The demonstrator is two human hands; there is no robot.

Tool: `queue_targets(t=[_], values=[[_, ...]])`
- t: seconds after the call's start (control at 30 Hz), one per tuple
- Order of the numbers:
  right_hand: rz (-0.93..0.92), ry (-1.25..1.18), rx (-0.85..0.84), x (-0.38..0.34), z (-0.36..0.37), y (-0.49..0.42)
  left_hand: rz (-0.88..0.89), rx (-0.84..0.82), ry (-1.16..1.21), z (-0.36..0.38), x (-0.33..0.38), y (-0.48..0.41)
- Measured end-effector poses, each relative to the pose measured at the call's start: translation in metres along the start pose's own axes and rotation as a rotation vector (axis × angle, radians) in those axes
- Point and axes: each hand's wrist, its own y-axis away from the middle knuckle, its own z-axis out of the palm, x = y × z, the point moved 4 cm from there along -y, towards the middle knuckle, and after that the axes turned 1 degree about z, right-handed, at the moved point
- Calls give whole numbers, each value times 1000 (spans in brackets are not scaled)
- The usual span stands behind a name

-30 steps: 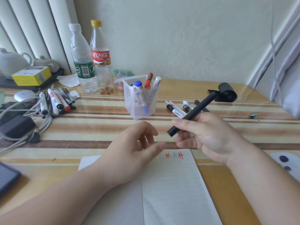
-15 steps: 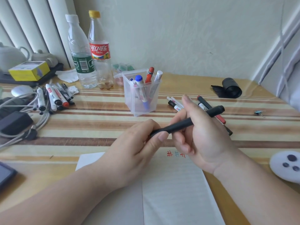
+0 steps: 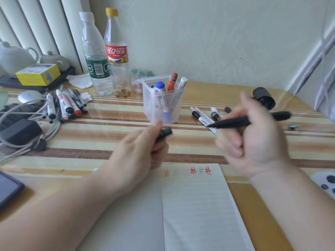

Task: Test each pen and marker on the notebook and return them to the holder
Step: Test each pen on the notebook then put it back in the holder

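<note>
Clear plastic holder [image 3: 154, 115]; matt black pen [image 3: 233, 122]; lined paper notebook [image 3: 197, 205]; table cover [image 3: 108, 131] glossy, perhaps plastic.

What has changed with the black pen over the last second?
The left hand took hold of the cap of the black pen and pulled it off to the left; cap and pen are now apart. The right hand keeps the pen body, drawn to the right. The holder and the notebook stayed put.

table [image 3: 108, 140]: striped | notebook [image 3: 199, 205] at near edge | holder [image 3: 164, 113] mid | left markers [image 3: 63, 104] | right markers [image 3: 204, 119] | bottles [image 3: 95, 66] at back
</note>
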Motion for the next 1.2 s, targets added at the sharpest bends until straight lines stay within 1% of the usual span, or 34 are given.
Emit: queue_targets(t=[0.03,0.07,0.13,0.27,0.4,0.53,0.73,0.83,0.93,1.03,1.13,1.2], values=[[-33,-41,38,-8,-8,-4,-13,40,94,-9,-1,-3],[-49,-65,60,-13,-15,-6,-9,77,137,-16,-1,-5],[-24,-61,48,-11,-21,-8,11,106,134,-22,-5,-8],[65,33,-88,4,-7,-2,11,80,-56,-14,-10,-5],[123,89,-185,9,-2,1,22,70,-271,-19,-5,-5],[156,314,-253,12,-2,5,-29,60,-451,-21,-4,-6],[171,672,-395,32,11,20,-15,97,-628,-20,3,-5],[192,736,-425,41,18,25,-7,96,-653,-21,2,-5],[242,721,-411,46,18,24,-2,85,-633,-23,-2,-7],[271,695,-397,50,20,25,-4,61,-531,-24,-6,-9],[288,707,-425,51,24,29,-1,54,-312,-25,-6,-13],[280,741,-436,50,23,29,-12,11,-170,-24,-5,-14]])
